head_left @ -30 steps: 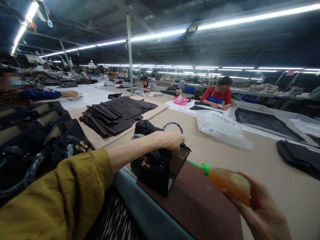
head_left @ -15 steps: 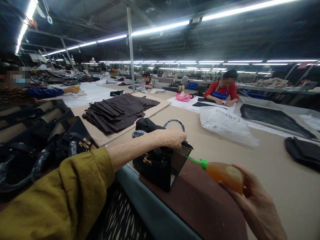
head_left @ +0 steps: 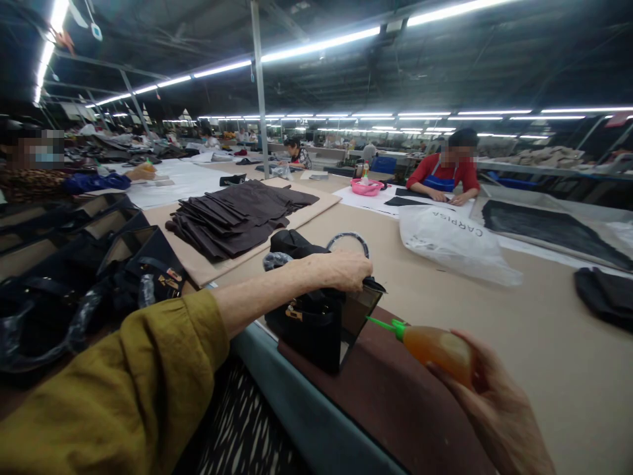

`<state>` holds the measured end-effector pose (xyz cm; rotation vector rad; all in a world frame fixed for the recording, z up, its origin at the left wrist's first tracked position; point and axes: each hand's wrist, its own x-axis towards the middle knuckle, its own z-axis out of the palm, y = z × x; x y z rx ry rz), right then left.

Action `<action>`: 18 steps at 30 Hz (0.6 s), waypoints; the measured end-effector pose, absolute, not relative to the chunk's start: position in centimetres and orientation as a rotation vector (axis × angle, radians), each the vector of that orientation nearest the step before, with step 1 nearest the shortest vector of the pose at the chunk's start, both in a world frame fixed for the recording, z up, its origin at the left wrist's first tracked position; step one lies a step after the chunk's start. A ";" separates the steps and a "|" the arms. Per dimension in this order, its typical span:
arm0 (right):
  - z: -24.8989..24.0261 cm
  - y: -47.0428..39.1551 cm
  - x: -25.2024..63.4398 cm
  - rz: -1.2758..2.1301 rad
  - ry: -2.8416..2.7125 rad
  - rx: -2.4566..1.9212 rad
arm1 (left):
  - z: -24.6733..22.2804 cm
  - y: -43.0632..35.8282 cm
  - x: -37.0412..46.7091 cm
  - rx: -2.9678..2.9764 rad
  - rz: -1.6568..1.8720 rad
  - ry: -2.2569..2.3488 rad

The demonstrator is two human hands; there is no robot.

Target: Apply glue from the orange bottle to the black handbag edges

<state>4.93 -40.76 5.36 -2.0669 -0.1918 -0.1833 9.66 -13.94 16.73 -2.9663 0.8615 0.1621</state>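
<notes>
A small black handbag (head_left: 311,326) with gold clasps stands on a dark brown mat (head_left: 390,396) at the table's near edge. My left hand (head_left: 346,269) grips the bag's top edge and holds it upright; my arm wears a mustard sleeve. My right hand (head_left: 494,415) holds an amber squeeze bottle (head_left: 435,346) with a green nozzle. The nozzle tip points left and sits close to the bag's open side panel.
A stack of dark brown cut pieces (head_left: 237,218) lies on a board behind the bag. Black handbags (head_left: 89,277) crowd the left. A white plastic bag (head_left: 450,244) lies to the right. A person in red (head_left: 445,175) works across the table, another at far left.
The view has tilted slightly. The bottle and my right hand have moved a little left, bringing the nozzle nearer the bag. My left hand keeps its grip.
</notes>
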 end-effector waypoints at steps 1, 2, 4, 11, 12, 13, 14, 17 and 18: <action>5.3 -40.8 4.9 -0.177 -0.198 -2.063 | 16.7 -14.0 9.7 -2.966 0.161 0.856; 5.2 -40.8 4.9 -0.175 -0.204 -2.062 | 16.7 -14.0 9.7 -2.966 0.162 0.847; 4.9 -40.8 4.9 -0.171 -0.212 -2.078 | 16.7 -14.0 9.7 -2.965 0.167 0.826; 3.8 -40.5 5.1 -0.189 -0.247 -2.162 | 16.8 -14.2 9.5 -2.954 0.165 0.805; 3.7 -40.4 5.1 -0.185 -0.257 -2.154 | 16.8 -14.2 9.5 -2.950 0.165 0.801; 3.6 -40.3 5.0 -0.181 -0.263 -2.144 | 16.8 -14.2 9.4 -2.946 0.162 0.800; 3.6 -40.3 5.0 -0.181 -0.266 -2.137 | 16.8 -14.1 9.4 -2.942 0.162 0.801; 3.6 -40.1 4.8 -0.190 -0.277 -2.147 | 16.9 -14.1 9.4 -2.934 0.166 0.804; 3.5 -40.1 4.8 -0.192 -0.282 -2.155 | 16.8 -14.1 9.4 -2.934 0.166 0.807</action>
